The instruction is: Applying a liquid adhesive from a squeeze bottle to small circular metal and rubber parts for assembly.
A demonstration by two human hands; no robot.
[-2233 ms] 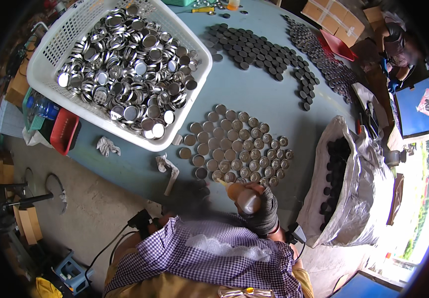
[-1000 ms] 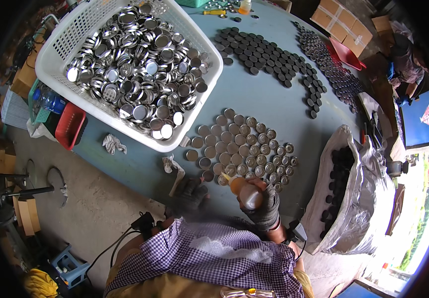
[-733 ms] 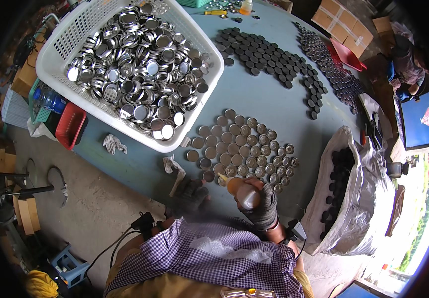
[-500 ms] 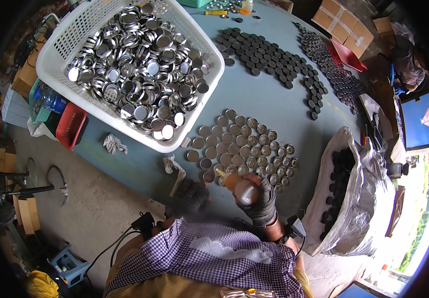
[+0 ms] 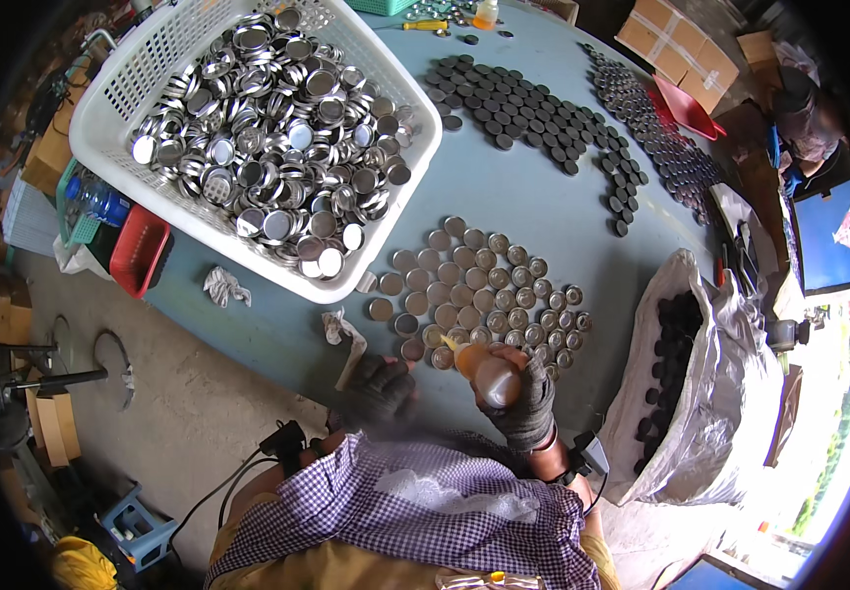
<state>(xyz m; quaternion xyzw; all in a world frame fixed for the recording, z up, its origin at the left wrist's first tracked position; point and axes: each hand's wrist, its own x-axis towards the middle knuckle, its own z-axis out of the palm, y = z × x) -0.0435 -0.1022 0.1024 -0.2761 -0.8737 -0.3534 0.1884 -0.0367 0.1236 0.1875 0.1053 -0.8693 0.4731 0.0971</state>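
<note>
My right hand (image 5: pixel 531 408), in a dark fingerless wrap, grips a squeeze bottle (image 5: pixel 496 380) of amber liquid. Its pale yellow nozzle tips down and left over the nearest metal caps. Those round, shallow caps (image 5: pixel 462 293) lie in a loose patch on the table, some flat-faced, others showing a ringed inside. My left hand (image 5: pixel 382 389), wrapped too, rests at the near table edge with its fingers curled; what they hold, if anything, is hidden. Next to it lies a crumpled white cloth (image 5: pixel 334 323) with a tan strip.
A white basket (image 5: pixel 423 162) heaped with silver caps stands at the left. Black discs (image 5: pixel 514 106) spread across the far table (image 5: pixel 386 231). At the right is a white sack (image 5: pixel 627 398) with black pieces. A red tray (image 5: pixel 142 251) sits at the left edge; another person (image 5: pixel 807 113) is far right.
My right hand has moved the bottle slightly right and down, its nozzle shifting right over the near caps. The left hand stays nearly in place.
</note>
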